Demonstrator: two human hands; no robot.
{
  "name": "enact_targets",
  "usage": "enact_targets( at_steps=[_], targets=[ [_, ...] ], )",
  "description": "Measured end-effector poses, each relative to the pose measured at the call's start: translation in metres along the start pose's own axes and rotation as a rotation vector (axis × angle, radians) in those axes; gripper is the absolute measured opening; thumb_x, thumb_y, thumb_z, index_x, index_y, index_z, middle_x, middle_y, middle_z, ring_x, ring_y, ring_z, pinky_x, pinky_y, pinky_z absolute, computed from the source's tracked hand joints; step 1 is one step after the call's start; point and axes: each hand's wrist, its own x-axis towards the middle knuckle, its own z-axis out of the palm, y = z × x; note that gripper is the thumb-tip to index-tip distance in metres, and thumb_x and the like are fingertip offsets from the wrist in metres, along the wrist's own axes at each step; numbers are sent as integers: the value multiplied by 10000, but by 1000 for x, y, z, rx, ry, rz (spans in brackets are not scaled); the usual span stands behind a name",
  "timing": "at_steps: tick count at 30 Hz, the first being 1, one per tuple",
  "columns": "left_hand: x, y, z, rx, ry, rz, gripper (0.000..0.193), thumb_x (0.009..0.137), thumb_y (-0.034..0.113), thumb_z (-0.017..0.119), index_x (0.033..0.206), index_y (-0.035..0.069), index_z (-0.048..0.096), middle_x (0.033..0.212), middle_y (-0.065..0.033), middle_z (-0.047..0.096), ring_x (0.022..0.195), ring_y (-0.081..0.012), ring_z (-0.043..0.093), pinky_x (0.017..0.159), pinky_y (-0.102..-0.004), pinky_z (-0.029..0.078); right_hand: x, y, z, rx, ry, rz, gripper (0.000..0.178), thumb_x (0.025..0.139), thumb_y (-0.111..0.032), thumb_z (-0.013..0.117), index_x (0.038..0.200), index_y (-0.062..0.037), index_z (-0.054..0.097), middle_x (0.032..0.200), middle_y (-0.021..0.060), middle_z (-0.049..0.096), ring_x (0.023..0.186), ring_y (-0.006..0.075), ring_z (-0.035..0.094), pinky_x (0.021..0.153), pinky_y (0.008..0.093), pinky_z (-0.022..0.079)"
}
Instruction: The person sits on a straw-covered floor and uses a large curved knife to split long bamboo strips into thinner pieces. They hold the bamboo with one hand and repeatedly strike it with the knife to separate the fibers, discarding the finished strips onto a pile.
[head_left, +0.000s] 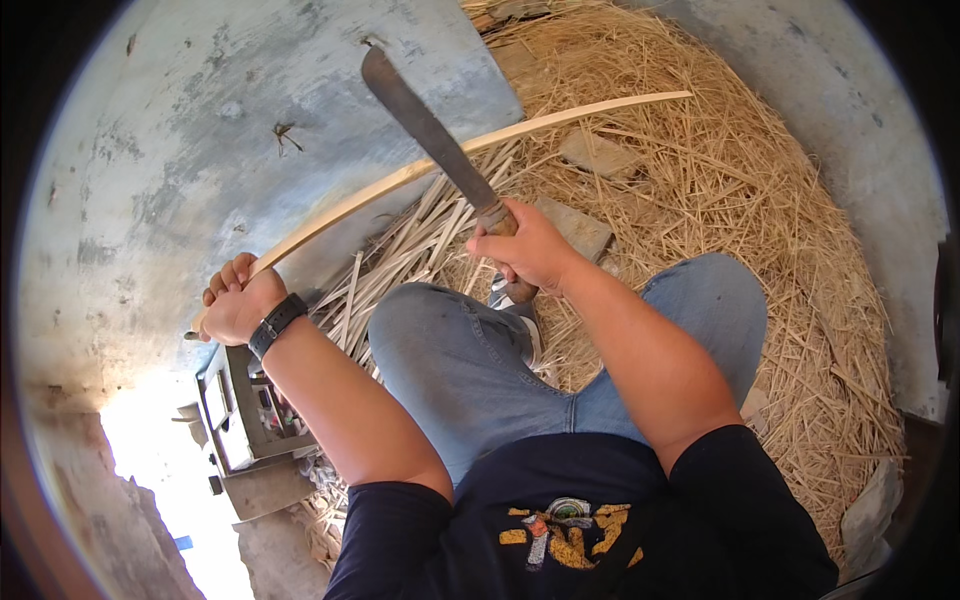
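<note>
My left hand (238, 300), with a dark watch on its wrist, is closed around the near end of a long pale strip (345, 207), which looks like split bamboo or wood. The strip runs away to the upper right and looks curved in this view. In my right hand (530, 245) is a machete (425, 125), gripped by its wooden handle. Its broad dark blade points up and to the left and crosses over the strip in the picture. Whether blade and strip touch, I cannot tell.
Loose straw-like shavings (720, 200) cover the floor ahead and to the right. Pale split strips (405, 245) lie piled beside my left knee. Flat stones (575, 228) sit among the shavings. A bluish wall (190, 150) rises at left; a small wooden frame (250, 410) stands below my left hand.
</note>
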Motion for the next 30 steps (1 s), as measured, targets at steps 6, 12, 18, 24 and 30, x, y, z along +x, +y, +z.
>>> enact_targets(
  at_steps=[6,12,18,24,30],
  targets=[
    [-35,-26,29,38,-79,49,571,1015,627,164,764,164,385,625,24,290,510,-141,246,497,-293,268,3,-8,-10,93,54,-2,201,848,-113,739,913,-74,553,673,-13,542,491,60,465,458,249,392],
    [-65,-27,53,186,-148,194,585,1014,642,158,765,155,366,629,14,286,515,-145,244,494,-281,262,7,-6,-9,-128,122,6,297,819,-201,762,992,-22,601,741,33,601,586,126,561,545,312,465],
    [-77,-32,61,286,-343,146,571,1022,632,178,781,147,359,631,9,314,522,-139,295,496,-291,306,18,-6,-26,-318,430,-214,291,842,-187,733,1049,-18,616,724,32,597,533,107,536,493,278,425],
    [-115,-48,68,409,-305,200,558,1030,624,173,810,141,349,643,1,351,545,-148,346,534,-290,346,-1,-39,-37,-621,484,-215,380,821,-247,696,1084,16,620,796,141,648,703,253,624,653,393,481],
    [-116,-46,75,454,-326,226,598,1026,634,152,817,111,353,657,-1,373,548,-139,337,512,-299,356,-25,-68,-29,-785,385,-144,391,790,-241,681,1079,18,632,863,223,678,829,368,670,747,441,512]
  ],
)
